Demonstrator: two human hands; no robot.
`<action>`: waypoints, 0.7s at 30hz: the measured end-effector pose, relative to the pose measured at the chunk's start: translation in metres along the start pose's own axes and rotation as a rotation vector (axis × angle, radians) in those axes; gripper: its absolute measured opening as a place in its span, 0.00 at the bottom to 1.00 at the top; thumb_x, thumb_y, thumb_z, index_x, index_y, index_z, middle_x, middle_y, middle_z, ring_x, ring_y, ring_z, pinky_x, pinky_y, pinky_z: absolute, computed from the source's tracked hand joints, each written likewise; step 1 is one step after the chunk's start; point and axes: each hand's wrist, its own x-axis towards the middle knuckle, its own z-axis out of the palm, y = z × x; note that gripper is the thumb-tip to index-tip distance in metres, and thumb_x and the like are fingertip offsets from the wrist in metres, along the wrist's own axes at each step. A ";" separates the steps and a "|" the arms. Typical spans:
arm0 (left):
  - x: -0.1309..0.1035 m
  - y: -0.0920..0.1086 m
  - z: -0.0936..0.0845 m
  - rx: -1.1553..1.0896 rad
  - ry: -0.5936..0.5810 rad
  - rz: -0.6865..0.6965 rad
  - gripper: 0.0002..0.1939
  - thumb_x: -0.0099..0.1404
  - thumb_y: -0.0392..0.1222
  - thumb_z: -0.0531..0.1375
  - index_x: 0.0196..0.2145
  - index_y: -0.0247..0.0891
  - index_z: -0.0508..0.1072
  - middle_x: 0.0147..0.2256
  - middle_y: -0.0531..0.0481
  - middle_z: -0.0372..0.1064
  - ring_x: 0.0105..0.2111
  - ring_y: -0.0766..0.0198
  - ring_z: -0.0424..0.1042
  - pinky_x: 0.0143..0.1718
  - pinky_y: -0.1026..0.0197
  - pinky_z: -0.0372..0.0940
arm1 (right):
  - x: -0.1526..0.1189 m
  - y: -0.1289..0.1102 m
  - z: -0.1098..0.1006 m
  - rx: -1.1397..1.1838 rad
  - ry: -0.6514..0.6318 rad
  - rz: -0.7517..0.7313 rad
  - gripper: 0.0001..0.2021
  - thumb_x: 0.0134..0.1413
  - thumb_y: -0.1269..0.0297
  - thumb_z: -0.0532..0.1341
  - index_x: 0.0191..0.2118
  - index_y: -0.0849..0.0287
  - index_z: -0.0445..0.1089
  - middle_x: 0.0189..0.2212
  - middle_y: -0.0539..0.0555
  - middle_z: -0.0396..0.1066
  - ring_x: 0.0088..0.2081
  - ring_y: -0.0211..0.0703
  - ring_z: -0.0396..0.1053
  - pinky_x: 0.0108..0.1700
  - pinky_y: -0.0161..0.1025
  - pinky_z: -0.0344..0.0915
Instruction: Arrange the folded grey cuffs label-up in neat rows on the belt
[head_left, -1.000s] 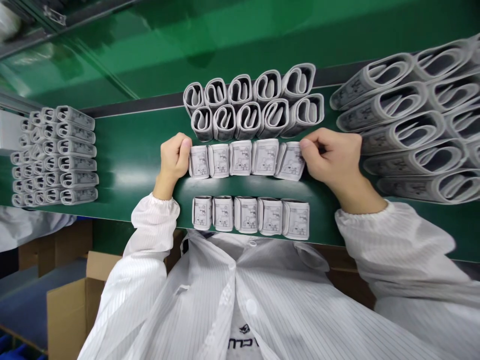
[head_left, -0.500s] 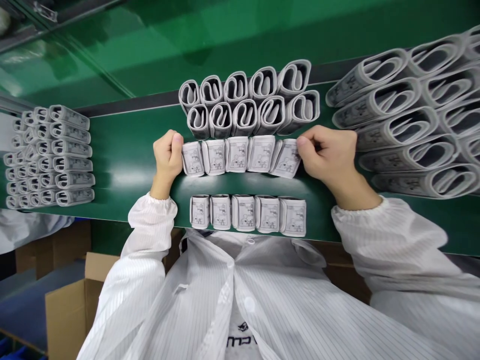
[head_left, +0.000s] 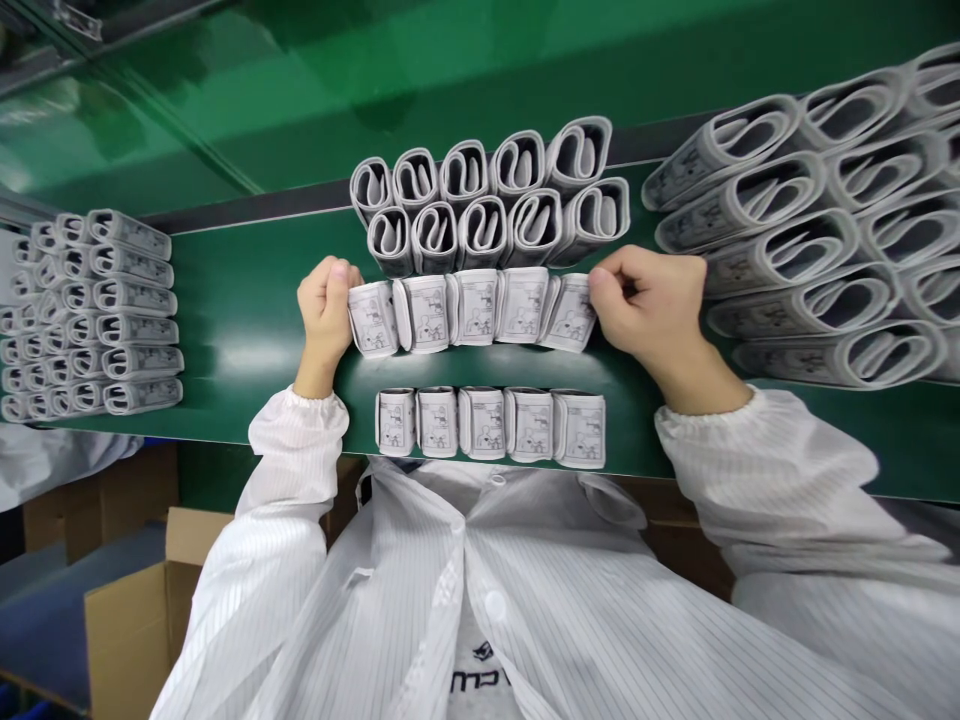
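A row of several folded printed packets (head_left: 475, 308) hangs across the middle, in front of my body and over the green surface. My left hand (head_left: 327, 305) is closed on the leftmost packet, its thumb on the outer edge. At the other end my right hand (head_left: 645, 300) pinches the rightmost packet between thumb and fingers. Nearer me lies a second row of packets (head_left: 481, 424), which neither hand touches. Just beyond the held row, two rows of rolled packets (head_left: 482, 230) stand with their curled ends up.
Stacks of rolled packets (head_left: 810, 240) stand at the right beside my right hand. More stacks (head_left: 135, 310) are at the far left of the green table (head_left: 247, 310). An open cardboard box (head_left: 127, 630) is below at the left, near a white sleeve.
The leftmost held packets have spread slightly apart and tilted, with my left hand a little farther left. The whole view has shifted slightly. Both hands keep their grip.
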 end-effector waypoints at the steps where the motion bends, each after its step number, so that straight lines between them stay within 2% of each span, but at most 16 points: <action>1: -0.001 -0.001 0.001 -0.027 0.020 -0.003 0.32 0.83 0.71 0.42 0.34 0.45 0.66 0.25 0.55 0.48 0.21 0.65 0.56 0.25 0.55 0.59 | 0.000 -0.001 0.000 -0.001 0.004 -0.003 0.19 0.74 0.46 0.58 0.32 0.45 0.74 0.23 0.54 0.74 0.28 0.53 0.72 0.34 0.55 0.66; 7: -0.001 0.000 0.003 -0.047 0.037 -0.053 0.33 0.82 0.73 0.43 0.35 0.45 0.68 0.25 0.54 0.49 0.22 0.64 0.60 0.27 0.53 0.64 | 0.001 -0.003 -0.001 -0.007 0.002 -0.001 0.20 0.74 0.43 0.57 0.31 0.44 0.74 0.22 0.54 0.73 0.28 0.53 0.72 0.33 0.55 0.66; 14: 0.001 0.006 0.004 -0.009 0.007 -0.043 0.36 0.80 0.76 0.38 0.36 0.46 0.68 0.26 0.54 0.50 0.21 0.64 0.61 0.26 0.54 0.63 | 0.001 -0.003 -0.001 -0.008 0.007 -0.010 0.22 0.75 0.43 0.57 0.29 0.45 0.72 0.22 0.54 0.73 0.27 0.52 0.72 0.33 0.55 0.66; 21: 0.001 0.003 0.002 -0.027 0.007 -0.039 0.35 0.81 0.76 0.40 0.35 0.46 0.67 0.26 0.55 0.48 0.21 0.64 0.58 0.27 0.54 0.61 | 0.001 -0.005 -0.002 -0.019 -0.024 0.007 0.18 0.74 0.50 0.58 0.30 0.45 0.71 0.23 0.54 0.73 0.29 0.53 0.72 0.35 0.55 0.66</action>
